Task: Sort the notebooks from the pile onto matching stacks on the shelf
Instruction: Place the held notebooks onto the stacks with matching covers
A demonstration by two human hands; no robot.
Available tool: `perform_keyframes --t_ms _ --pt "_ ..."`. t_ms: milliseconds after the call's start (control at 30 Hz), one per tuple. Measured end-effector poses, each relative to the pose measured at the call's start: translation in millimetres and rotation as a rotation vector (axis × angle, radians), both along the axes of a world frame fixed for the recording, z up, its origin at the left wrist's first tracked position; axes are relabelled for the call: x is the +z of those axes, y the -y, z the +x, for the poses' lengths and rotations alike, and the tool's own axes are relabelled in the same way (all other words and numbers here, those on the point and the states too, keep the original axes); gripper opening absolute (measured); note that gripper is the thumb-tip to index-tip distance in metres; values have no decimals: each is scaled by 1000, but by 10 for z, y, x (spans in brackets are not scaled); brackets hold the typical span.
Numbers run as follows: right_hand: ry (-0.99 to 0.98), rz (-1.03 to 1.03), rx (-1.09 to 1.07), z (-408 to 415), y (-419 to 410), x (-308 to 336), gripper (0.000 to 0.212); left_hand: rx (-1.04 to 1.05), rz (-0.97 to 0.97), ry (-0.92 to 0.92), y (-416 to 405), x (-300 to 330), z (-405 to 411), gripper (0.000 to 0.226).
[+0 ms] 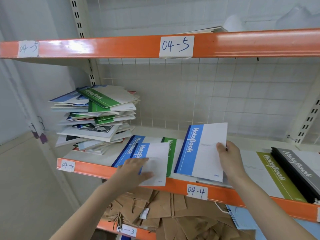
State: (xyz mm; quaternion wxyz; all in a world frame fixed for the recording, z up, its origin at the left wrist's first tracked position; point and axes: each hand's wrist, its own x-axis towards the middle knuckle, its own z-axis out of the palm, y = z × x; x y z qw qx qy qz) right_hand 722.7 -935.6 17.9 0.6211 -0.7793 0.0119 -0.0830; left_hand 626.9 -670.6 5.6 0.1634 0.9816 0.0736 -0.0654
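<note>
Notebook (204, 149) overhanging shelf (225, 194) edge

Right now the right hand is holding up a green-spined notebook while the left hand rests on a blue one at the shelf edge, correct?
Not quite. The head view shows the right hand holding a blue-spined notebook, not green. The left hand does rest on a blue one at the shelf edge.

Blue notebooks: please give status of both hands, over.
Left hand flat on blue notebook atop blue stack. Right hand grips second blue notebook, raised over shelf. Mixed pile waits. Nothing blocking.
</note>
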Motion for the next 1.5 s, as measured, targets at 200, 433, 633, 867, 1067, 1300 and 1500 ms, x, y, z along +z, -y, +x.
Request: perform_keyframes --t_ms 200,433,633,867,1067,1300,1500 --pt "32 -26 35 45 -52 18 24 -159 324 -91 105 -115 -168 99" --pt "79 -41 53 52 -135 6 22 -83 176 169 -269 -129 37 40" --pt "71 -35 60 42 -151 -15 21 -51 132 211 -338 -174 127 38" --pt "78 -38 69 2 -186 -10 21 -46 316 86 -226 -192 -20 52" --pt "82 -42 90 -49 -265 15 22 -28 363 75 -207 -191 55 53" --pt "70 -9 116 -23 -338 43 26 -73 375 94 -201 -215 -41 52" --pt "36 23 134 18 -518 0 24 -97 359 90 -213 -290 -79 117"
